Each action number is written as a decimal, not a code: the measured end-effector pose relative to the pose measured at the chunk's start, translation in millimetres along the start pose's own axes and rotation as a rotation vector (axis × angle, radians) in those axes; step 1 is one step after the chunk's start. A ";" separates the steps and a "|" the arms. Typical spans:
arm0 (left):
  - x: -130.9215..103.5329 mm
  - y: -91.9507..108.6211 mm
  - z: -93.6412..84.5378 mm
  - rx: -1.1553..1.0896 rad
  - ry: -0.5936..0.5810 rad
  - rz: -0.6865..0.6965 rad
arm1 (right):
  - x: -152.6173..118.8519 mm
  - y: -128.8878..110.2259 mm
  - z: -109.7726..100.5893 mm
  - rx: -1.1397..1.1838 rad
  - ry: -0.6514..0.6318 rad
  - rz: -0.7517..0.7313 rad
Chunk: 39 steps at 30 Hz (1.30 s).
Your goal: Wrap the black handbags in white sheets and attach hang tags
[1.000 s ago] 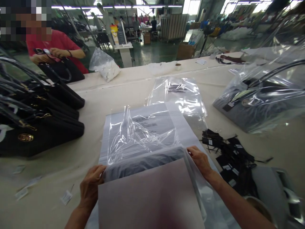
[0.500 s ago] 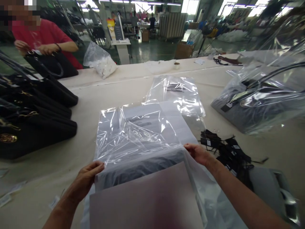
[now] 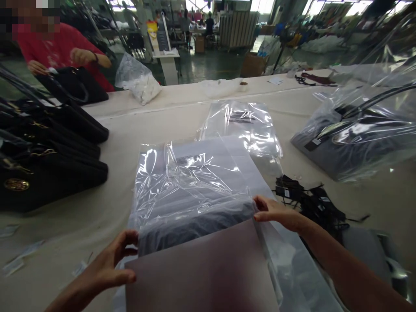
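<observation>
In front of me lies a dark bundle wrapped in thin translucent sheeting, partly covered by a flat brownish-pink board. My left hand is open at the bundle's left end, thumb spread from the fingers and close to the board's left edge. At the other end, my right hand has its fingertips against the bundle's right end and its thumb by the board's corner, with a gap between them. A clear plastic bag with printed text lies flat beyond the bundle, over white sheets.
Black handbags stand at left. Clear bags lie farther back, and a plastic-covered handbag sits at right. Black tags are heaped near my right arm. Across the table, a person in a red shirt handles a black handbag.
Both hands have loosened from pinching the sheeting's edge. My left hand moved down with its thumb spread, and my right thumb came down to the board's corner. The co-worker's one hand lifted off the handbag.
</observation>
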State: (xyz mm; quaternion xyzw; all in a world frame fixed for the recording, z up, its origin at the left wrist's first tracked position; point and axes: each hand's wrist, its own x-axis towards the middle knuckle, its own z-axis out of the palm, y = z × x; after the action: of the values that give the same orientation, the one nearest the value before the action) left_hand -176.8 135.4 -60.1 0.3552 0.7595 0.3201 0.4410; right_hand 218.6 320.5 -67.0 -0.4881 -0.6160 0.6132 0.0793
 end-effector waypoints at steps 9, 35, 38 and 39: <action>-3.1 5.5 24.7 0.204 0.229 0.032 | -6.7 -9.5 32.5 -0.238 0.271 0.158; 10.7 24.9 13.4 0.144 -0.023 0.013 | 8.3 7.8 23.0 -0.059 0.454 0.009; 9.5 24.6 8.4 0.099 -0.088 0.022 | 11.2 13.7 21.6 -0.039 0.474 0.018; 7.6 21.7 6.2 0.064 -0.117 0.039 | 12.0 15.7 21.3 -0.035 0.481 0.017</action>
State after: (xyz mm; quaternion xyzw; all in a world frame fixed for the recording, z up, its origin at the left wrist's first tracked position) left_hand -168.4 154.5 -48.6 0.4019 0.7352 0.2829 0.4668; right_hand 205.6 310.9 -91.1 -0.6266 -0.5859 0.4690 0.2102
